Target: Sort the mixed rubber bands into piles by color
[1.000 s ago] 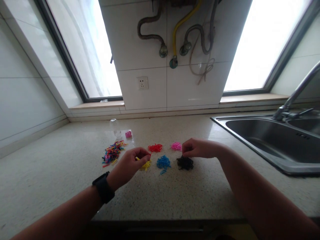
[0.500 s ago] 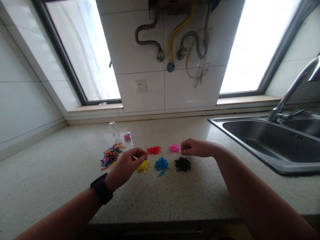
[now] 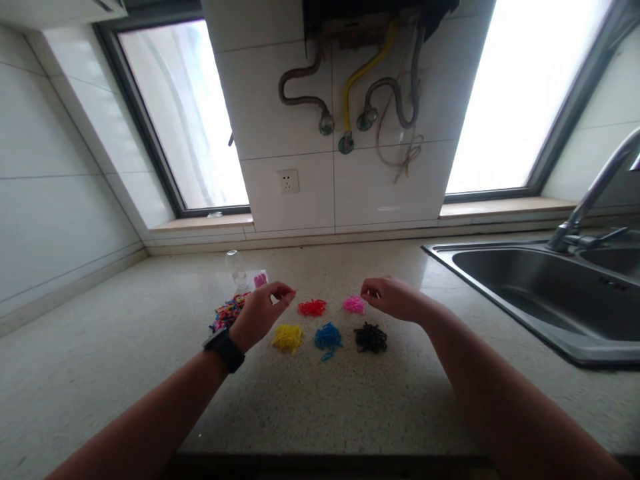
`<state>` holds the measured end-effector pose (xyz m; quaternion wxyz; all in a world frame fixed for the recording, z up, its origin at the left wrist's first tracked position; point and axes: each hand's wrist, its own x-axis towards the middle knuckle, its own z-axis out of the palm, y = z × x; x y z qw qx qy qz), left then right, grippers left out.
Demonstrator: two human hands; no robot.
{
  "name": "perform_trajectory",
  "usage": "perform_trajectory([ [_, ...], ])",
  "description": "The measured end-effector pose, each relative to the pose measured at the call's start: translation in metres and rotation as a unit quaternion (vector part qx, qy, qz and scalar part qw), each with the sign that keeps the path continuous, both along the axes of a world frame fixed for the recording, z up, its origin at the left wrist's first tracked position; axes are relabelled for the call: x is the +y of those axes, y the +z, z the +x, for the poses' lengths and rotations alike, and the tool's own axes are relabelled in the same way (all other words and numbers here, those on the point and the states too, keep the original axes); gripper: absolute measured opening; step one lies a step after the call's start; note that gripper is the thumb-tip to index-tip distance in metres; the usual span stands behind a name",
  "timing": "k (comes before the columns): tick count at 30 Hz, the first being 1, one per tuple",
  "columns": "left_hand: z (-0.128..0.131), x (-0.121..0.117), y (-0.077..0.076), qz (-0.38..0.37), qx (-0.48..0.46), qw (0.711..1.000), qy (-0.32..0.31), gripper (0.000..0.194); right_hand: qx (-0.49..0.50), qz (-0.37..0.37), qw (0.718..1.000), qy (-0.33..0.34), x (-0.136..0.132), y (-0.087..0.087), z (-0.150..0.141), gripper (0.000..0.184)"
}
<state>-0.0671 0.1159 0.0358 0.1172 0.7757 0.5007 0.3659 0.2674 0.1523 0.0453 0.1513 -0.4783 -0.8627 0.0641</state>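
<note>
My left hand, with a black watch on its wrist, is closed in a pinch on a small red rubber band, left of the red rubber band pile. My right hand is closed at the right edge of the pink pile; anything between its fingertips is too small to make out. Nearer to me lie a yellow pile, a blue pile and a black pile. A mixed-colour heap is partly hidden behind my left hand.
A clear plastic bottle and a pink object stand beyond the mixed heap. On the right, a steel sink with a tap is set in the speckled counter. A wall socket and hoses are behind.
My left hand has moved away from me, from over the yellow pile towards the red one, carrying the red band. My right hand has gone from the black pile to the pink one.
</note>
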Motion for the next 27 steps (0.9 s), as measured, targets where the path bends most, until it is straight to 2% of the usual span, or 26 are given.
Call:
perform_trajectory([
  [7,0.016,0.031,-0.011,0.017,0.085,0.996,-0.002,0.027,0.008,-0.015,1.0,-0.006,-0.003,-0.002,-0.005,0.022],
  [12,0.021,0.031,-0.013,0.014,0.126,0.992,-0.018,0.022,0.021,-0.012,1.0,-0.003,-0.002,-0.004,-0.003,0.023],
  [16,0.011,0.007,0.003,0.017,0.128,0.991,-0.027,0.025,0.022,-0.001,1.0,-0.001,0.0,-0.005,-0.001,0.023],
  [20,0.002,-0.038,0.017,0.008,0.134,0.987,-0.089,0.025,0.022,0.005,1.0,0.008,-0.001,-0.004,-0.003,0.021],
  [23,-0.009,-0.064,0.014,0.025,0.216,0.966,-0.138,0.024,0.026,0.01,1.0,0.011,-0.002,-0.003,-0.004,0.02],
  [25,-0.024,-0.069,0.005,0.065,0.257,0.955,-0.129,0.023,0.032,0.012,0.999,0.011,-0.001,-0.004,-0.005,0.02],
  [27,-0.045,-0.061,-0.005,0.109,0.256,0.956,-0.092,0.022,0.039,0.013,0.999,0.011,-0.001,-0.005,-0.005,0.02],
])
